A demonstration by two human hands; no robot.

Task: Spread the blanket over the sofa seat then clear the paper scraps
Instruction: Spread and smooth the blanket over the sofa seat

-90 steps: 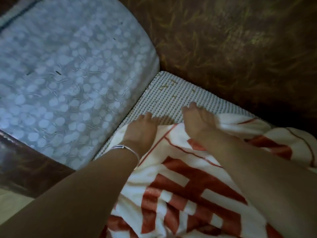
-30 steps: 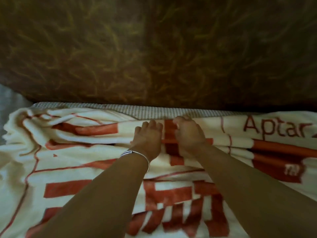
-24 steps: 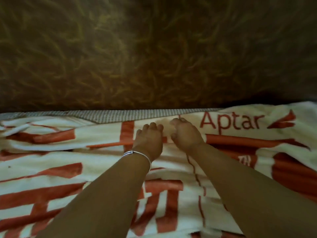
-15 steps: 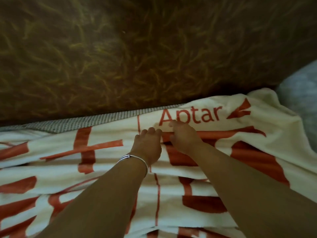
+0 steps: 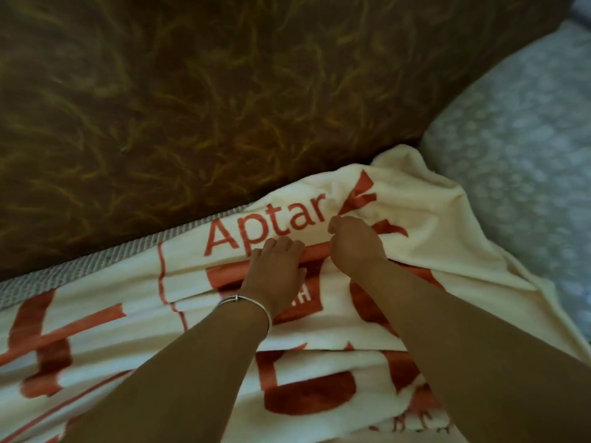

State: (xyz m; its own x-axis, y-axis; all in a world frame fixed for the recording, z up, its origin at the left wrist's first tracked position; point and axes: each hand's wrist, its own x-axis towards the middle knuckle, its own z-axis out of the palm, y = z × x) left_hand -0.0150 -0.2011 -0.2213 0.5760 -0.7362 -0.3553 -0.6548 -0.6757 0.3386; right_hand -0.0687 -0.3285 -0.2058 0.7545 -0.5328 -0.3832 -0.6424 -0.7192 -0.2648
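A cream blanket [image 5: 105, 302] with red-orange shapes and the word "Aptar" lies across the sofa seat, creased into long folds. My left hand [image 5: 275, 270], with a silver bangle at the wrist, presses on a fold below the lettering, fingers curled down into the cloth. Beside it, my right hand [image 5: 355, 241] pinches the blanket near the red logo mark. A strip of grey woven seat cover [image 5: 73, 270] shows along the back edge at left. No paper scraps are visible.
The brown patterned sofa backrest [image 5: 208, 91] rises directly behind the blanket. A pale blue-grey spotted armrest cushion [image 5: 524, 145] borders the seat on the right, and the blanket's corner bunches against it.
Both hands have worked rightward along the blanket's back edge, from the left armrest to the right end. The "Aptar" lettering and right armrest have come into view.
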